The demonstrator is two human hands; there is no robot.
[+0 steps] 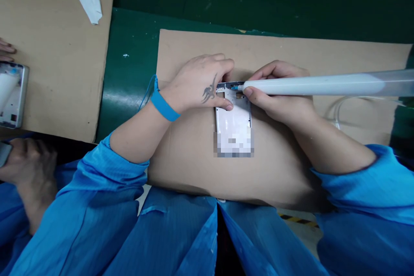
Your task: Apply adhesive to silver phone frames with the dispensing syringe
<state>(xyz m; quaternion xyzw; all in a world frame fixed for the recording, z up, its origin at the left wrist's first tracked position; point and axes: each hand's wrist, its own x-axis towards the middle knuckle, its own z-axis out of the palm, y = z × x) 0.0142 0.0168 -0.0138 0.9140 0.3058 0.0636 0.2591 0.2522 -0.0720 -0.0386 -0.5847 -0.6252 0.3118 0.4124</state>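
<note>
Phone frame [233, 123] pinched in my left grip [205, 82], white tube [343, 84] clasped in my right grip [289, 107]; the frame looks pale.

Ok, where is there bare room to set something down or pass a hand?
Bare: the cardboard mat beyond both hands, and between the phone frame and the blue garment; also the green table left of the mat.
Crowded: around the frame's far end, with left hand, right hand and white tube; a thin loop lies right.
</note>
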